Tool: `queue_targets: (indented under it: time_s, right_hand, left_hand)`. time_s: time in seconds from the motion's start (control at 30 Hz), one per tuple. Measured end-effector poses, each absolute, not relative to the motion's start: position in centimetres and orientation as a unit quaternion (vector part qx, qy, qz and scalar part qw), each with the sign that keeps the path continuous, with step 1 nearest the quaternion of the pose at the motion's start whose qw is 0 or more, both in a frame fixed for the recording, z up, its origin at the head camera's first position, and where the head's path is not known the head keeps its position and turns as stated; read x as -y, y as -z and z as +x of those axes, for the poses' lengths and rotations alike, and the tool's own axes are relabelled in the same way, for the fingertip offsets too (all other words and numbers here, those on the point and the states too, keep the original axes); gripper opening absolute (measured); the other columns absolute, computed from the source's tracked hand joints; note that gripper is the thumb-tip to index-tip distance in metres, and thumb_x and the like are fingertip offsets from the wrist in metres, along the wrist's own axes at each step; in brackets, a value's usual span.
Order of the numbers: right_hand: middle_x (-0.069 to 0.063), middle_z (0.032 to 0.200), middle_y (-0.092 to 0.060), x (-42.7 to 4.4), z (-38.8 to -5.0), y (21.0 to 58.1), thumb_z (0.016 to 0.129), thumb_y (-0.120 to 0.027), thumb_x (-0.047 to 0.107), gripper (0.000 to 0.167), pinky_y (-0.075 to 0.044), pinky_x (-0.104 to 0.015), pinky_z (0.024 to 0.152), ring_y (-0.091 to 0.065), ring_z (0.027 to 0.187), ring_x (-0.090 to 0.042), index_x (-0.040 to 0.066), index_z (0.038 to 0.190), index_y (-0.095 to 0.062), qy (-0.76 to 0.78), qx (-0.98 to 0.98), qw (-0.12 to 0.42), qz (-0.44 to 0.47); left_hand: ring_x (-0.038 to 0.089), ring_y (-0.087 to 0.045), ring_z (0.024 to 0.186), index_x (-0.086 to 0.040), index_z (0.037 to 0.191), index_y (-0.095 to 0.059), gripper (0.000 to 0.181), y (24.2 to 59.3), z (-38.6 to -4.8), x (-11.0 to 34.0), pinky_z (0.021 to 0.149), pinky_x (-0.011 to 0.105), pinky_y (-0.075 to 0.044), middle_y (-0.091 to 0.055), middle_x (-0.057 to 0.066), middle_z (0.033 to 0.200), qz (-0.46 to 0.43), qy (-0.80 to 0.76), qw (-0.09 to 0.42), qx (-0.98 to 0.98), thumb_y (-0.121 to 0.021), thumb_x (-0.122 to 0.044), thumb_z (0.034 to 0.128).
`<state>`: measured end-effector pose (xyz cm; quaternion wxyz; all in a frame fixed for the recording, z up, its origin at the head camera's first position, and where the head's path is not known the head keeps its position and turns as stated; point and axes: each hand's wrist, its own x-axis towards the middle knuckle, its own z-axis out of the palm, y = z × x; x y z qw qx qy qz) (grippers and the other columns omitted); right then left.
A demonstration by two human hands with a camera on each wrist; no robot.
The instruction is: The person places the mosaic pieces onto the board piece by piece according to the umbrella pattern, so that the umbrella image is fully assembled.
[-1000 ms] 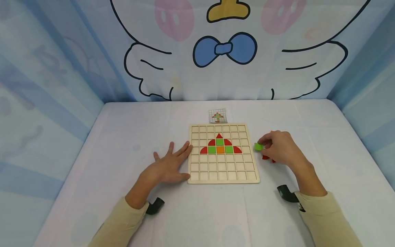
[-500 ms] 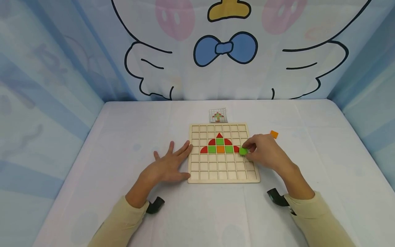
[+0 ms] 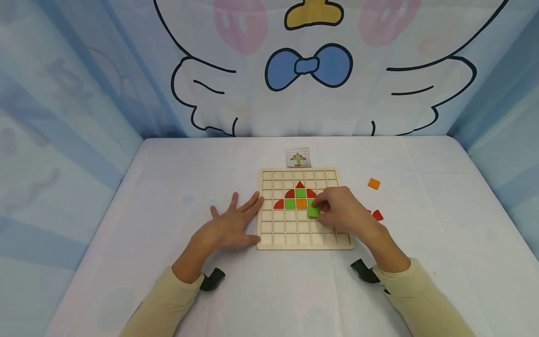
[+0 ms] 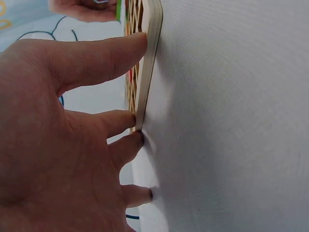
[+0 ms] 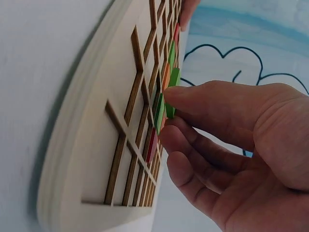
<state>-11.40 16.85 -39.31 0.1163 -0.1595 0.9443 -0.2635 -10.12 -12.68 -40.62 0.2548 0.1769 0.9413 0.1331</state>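
Note:
My right hand (image 3: pixel 347 213) pinches a green square tile (image 3: pixel 313 212) between thumb and fingers, over the right-middle cells of the wooden grid board (image 3: pixel 278 227). In the right wrist view this green tile (image 5: pixel 175 77) stands on edge to the camera, just off the board. The left hand (image 3: pixel 230 229) has its fingers spread, with thumb and fingertips touching the board's left edge. On the board lie a red triangle (image 3: pixel 299 185), several red quarter-round tiles (image 3: pixel 279 204), green square tiles (image 3: pixel 289 203) and an orange square tile (image 3: pixel 301 203). My right hand hides the cells at the right.
Behind the board lies a small pattern card (image 3: pixel 298 158) with a printed grid and coloured shape. Loose on the white table (image 3: pixel 290 295), right of the board, are an orange tile (image 3: pixel 374 183) and a red tile (image 3: pixel 377 215); another red bit is mostly covered by my right hand.
My right hand has carried the green tile leftward from beside the board to over it, uncovering the loose orange and red tiles. The left hand has stayed at the board's edge.

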Motion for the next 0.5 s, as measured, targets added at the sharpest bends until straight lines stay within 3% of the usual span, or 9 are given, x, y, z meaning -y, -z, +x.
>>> queue_targets:
  time_s: [0.5]
  right_hand:
    - [-0.004,0.091,-0.071,-15.1,-11.4,39.9,0.086,-0.08,0.003,0.018,-0.053,-0.03,0.075,-0.059,0.08,-0.017,0.003,0.104,-0.08,0.268,-0.938,0.108,-0.19]
  left_hand:
    - [0.045,0.006,0.161,-0.029,0.169,-0.014,0.094,40.6,-10.1,12.8,0.106,0.091,-0.004,-0.001,-0.014,0.176,0.18,-0.139,0.259,-0.939,-0.071,-0.044,0.0954]
